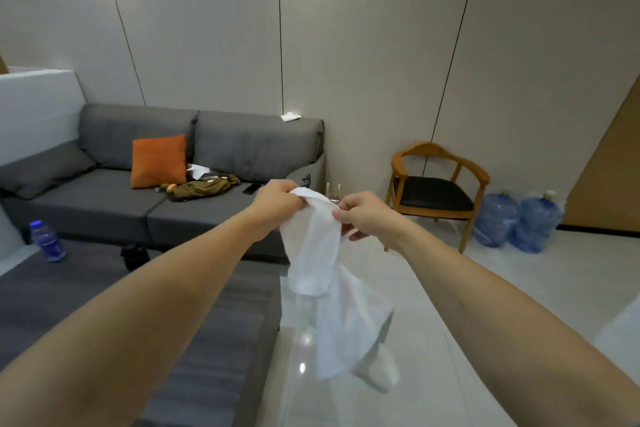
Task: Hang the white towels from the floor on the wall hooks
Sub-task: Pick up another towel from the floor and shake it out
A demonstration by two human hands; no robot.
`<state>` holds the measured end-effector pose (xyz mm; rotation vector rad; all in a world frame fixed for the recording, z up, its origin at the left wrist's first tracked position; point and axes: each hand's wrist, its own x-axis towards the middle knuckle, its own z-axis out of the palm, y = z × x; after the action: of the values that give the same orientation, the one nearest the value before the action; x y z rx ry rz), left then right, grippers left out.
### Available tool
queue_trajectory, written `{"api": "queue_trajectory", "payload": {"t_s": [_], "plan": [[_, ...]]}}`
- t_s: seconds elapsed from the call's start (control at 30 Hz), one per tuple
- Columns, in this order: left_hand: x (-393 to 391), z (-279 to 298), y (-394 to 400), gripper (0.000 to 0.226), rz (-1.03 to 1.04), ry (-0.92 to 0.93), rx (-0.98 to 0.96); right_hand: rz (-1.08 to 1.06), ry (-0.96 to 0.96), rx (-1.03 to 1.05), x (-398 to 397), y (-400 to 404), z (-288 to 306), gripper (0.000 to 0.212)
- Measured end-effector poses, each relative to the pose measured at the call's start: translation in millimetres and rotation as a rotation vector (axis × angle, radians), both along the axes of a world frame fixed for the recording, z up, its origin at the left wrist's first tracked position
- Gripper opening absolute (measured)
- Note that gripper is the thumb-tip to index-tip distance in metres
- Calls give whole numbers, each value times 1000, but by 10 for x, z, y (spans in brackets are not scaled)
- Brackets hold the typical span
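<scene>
A white towel (pixel 325 270) hangs in front of me, held up at its top edge by both hands. My left hand (pixel 277 204) grips the top left of the cloth with curled fingers. My right hand (pixel 363 215) pinches the top right between thumb and fingers. The towel's lower part dangles in loose folds above the glossy white floor (pixel 450 305). Another white piece (pixel 379 374) shows low behind the hanging cloth; I cannot tell whether it is a second towel or the same one. No wall hooks are visible in this view.
A grey sofa (pixel 104 204) stands at the left with an orange cushion (pixel 158 161), an olive garment (pixel 202 187) and a phone (pixel 251 188). A wooden chair (pixel 436 191) and two blue water jugs (pixel 519 222) stand at the right. A grey rug (pixel 104 288) holds a blue bottle (pixel 46 241).
</scene>
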<state>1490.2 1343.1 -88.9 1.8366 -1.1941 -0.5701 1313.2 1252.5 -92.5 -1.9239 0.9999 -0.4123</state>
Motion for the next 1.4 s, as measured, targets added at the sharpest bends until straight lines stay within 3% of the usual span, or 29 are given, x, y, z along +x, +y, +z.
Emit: {"api": "queue_trajectory", "payload": {"t_s": [0.13, 0.27, 0.37, 0.47, 0.53, 0.67, 0.8, 0.93, 1.03, 1.17, 1.23, 1.4], "plan": [[271, -57, -455, 39, -301, 187, 88, -126, -252, 59, 691, -391, 69, 31], [576, -170, -894, 22, -186, 242, -7, -28, -320, -56, 1229, -843, 111, 39], [1040, -247, -1202, 16, 68, 230, -120, 215, -141, -114, 1466, -1323, 55, 46], [1455, -240, -1441, 16, 341, 240, -274, 381, 186, -283, 1827, -1798, -28, 27], [1697, -156, -1537, 18, 377, 278, -282, 383, 81, -235, 2094, -2010, -16, 25], [2015, 34, -1755, 30, 178, 122, 1, 426, -307, 48, 2613, -2324, 248, 36], [2096, 130, -1989, 27, 339, 143, -64, 552, -404, 198, 3045, -2495, 397, 18], [2281, 193, -1893, 10, 645, 182, -179, 758, -308, 225, 3407, -2576, 260, 30], [2412, 304, -1708, 18, 884, 209, -257, 847, -229, 165, 3661, -2503, 112, 5], [2495, 401, -1315, 12, 832, 231, -222, 840, -382, 172, 4026, -2204, 154, 23], [2523, 403, -1130, 27, 747, 240, -180, 929, -360, 167, 4195, -1988, 225, 18], [2729, 380, -528, 16, 1015, 30, -35, 1235, -206, 2, 4538, -1604, 239, 31]]}}
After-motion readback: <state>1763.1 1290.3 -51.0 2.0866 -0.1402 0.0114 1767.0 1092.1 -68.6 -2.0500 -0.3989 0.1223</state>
